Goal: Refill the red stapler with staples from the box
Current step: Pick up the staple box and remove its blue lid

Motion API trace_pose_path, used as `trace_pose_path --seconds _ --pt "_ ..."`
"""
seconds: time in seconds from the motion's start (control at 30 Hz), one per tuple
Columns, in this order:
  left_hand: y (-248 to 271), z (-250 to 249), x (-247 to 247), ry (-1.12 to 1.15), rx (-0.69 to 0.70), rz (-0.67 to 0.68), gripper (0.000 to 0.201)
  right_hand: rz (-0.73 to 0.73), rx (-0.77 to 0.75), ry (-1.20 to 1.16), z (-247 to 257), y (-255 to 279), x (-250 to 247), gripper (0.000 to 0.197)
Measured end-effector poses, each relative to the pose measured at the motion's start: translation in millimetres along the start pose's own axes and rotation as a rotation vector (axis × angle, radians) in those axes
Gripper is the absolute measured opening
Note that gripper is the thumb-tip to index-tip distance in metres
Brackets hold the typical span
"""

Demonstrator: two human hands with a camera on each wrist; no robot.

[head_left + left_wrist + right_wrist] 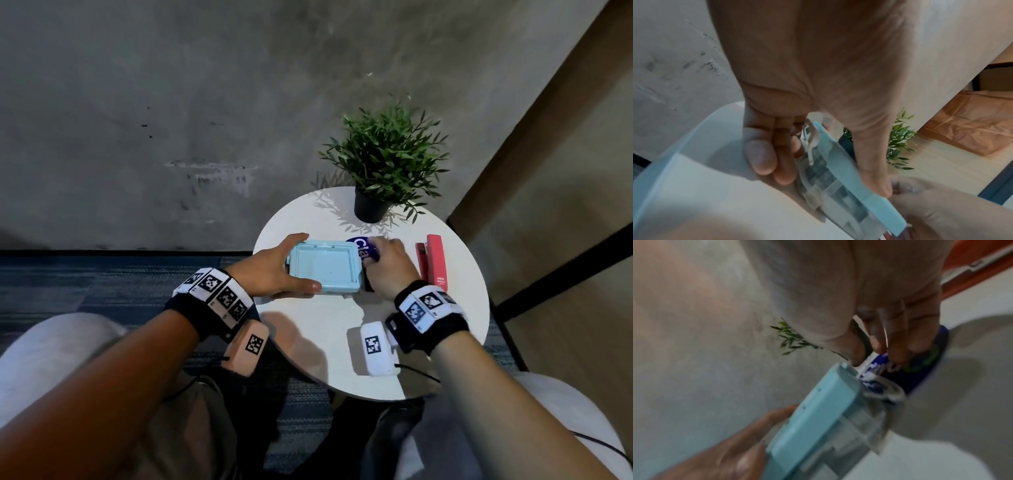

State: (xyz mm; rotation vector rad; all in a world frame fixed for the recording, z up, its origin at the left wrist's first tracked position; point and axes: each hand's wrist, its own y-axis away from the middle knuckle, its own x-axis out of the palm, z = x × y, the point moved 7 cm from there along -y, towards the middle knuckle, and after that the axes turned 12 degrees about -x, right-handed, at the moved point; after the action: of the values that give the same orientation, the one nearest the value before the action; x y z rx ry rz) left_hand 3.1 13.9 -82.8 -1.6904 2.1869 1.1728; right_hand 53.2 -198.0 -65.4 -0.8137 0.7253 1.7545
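A light blue plastic box (323,267) with a clear body lies lid-up on the round white table (325,346). My left hand (274,270) grips its left end, thumb on the near edge and fingers on the far edge; the same grip shows on the box (849,175) in the left wrist view. My right hand (387,263) is at the right end of the box (818,418), thumb and fingers pinching at the clear latch (879,389); this view is blurred. The red stapler (433,260) lies opened just right of my right hand, and the stapler (972,272) also shows behind the fingers.
A dark blue round item (363,248) with white lettering sits under my right fingers beside the box. A potted green plant (387,164) stands at the table's far edge. A grey wall is behind the table and a brown panel is to the right.
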Motion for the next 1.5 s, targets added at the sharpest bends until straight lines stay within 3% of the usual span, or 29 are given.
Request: trace_pose_path --seconds 0.07,0.13,0.23,0.37,0.43,0.53,0.7,0.77,0.97,1.07,1.23,1.37,1.5 --pt "0.0 -0.1 -1.1 -0.01 0.001 -0.003 0.114 0.02 -0.16 -0.084 15.5 0.2 -8.8 0.051" --pt "0.7 -1.2 -1.1 -0.048 -0.006 0.005 0.121 0.181 -0.245 -0.169 24.2 9.1 -4.3 0.077" --pt "-0.6 -0.4 -1.5 -0.052 0.001 0.018 0.11 0.325 -0.25 -0.114 17.3 16.7 6.5 0.123" --pt "-2.1 0.1 -6.4 -0.134 0.032 -0.047 0.092 0.352 -0.2 -0.034 7.5 14.7 18.8 0.133" --pt "-2.4 0.3 -6.2 -0.133 0.034 -0.057 0.092 0.319 -0.179 -0.085 5.1 12.1 19.0 0.126" --pt "-0.5 -0.8 -7.0 -0.123 0.046 -0.07 0.093 0.289 -0.203 -0.151 5.7 10.1 17.1 0.1" --pt "2.6 -4.4 -12.9 -0.06 0.062 -0.029 0.09 0.276 -0.177 -0.221 3.2 10.4 11.3 0.12" --pt "3.3 -6.5 -17.2 -0.029 0.06 -0.017 0.092 0.268 -0.17 -0.285 2.8 10.9 8.4 0.119" --pt "2.3 -3.9 -17.4 -0.013 0.026 0.028 0.102 0.236 -0.142 -0.419 7.6 11.1 3.9 0.08" --pt "3.4 -6.8 -16.9 -0.037 0.042 0.014 0.099 0.121 -0.117 -0.397 8.2 5.7 -2.5 0.054" --pt "8.8 -11.6 -17.6 -0.041 0.046 0.001 0.098 -0.049 -0.11 -0.378 6.2 -3.0 -12.5 0.034" --pt "12.2 -13.4 -18.0 -0.1 0.054 0.002 0.099 -0.005 -0.073 -0.425 4.9 -10.3 -11.3 0.031" --pt "10.9 -11.2 -20.1 -0.086 0.056 -0.01 0.102 0.013 -0.033 -0.478 6.2 -15.0 -14.7 0.007"
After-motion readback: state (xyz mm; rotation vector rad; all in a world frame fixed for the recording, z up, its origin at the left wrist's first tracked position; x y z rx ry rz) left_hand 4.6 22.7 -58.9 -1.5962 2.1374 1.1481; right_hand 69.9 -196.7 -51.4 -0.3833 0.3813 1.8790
